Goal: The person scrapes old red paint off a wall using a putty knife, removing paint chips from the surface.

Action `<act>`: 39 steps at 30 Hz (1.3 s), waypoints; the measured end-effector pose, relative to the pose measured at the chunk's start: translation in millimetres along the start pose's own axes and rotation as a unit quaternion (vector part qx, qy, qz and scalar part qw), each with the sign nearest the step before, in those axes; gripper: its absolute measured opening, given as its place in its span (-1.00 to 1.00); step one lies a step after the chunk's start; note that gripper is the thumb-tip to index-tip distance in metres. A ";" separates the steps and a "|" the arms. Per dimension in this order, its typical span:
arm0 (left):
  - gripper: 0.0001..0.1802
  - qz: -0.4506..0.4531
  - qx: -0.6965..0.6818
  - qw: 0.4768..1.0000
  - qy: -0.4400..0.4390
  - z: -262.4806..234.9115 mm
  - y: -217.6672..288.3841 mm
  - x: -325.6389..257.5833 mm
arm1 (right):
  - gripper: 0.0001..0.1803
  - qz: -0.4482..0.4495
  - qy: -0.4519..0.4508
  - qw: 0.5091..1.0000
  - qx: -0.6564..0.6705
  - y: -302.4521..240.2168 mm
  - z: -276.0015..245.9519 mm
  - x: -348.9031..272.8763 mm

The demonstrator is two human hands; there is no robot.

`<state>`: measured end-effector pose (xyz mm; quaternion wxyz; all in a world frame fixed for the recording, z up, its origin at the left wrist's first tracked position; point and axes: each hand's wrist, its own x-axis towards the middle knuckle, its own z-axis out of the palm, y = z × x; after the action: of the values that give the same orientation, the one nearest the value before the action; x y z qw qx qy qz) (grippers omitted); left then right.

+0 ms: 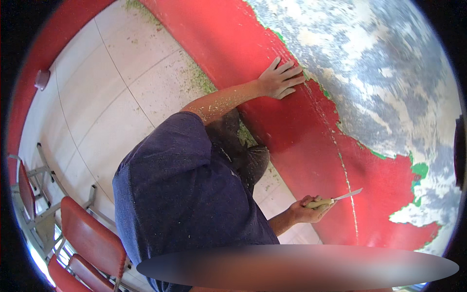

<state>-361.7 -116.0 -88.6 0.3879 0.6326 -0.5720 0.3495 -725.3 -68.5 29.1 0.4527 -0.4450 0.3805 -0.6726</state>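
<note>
My left hand (282,79) lies flat with its fingers spread on the red painted wall (296,126), close to the ragged edge of the paint. Flecks of debris cling to that forearm. Lower in the view, my right hand (314,209) is closed around the pale handle of a scraper (348,193). Its thin metal blade points at the red paint and lies near a whitish scratched line; whether it touches the wall I cannot tell. Beyond the paint edge is a bare grey and white patch (374,78), fringed with bits of green.
Greenish shavings (199,80) lie on the pale tiled floor (116,92) along the wall's foot. Red chairs with metal frames (92,233) stand at the lower left. A small brownish pot-like object (42,79) is at the far left. A blurred oval covers the bottom.
</note>
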 end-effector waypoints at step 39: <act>-0.59 -0.322 -0.739 0.515 -0.292 -64.5 235.5 218.1 | -0.65 -0.191 0.034 0.971 -0.141 -19.5 115.9 36.7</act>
<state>-573.7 -167.7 155.4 0.6123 0.3258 -0.4626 -0.5522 -628.3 -110.0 92.8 0.2356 -0.5451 0.3947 -0.7011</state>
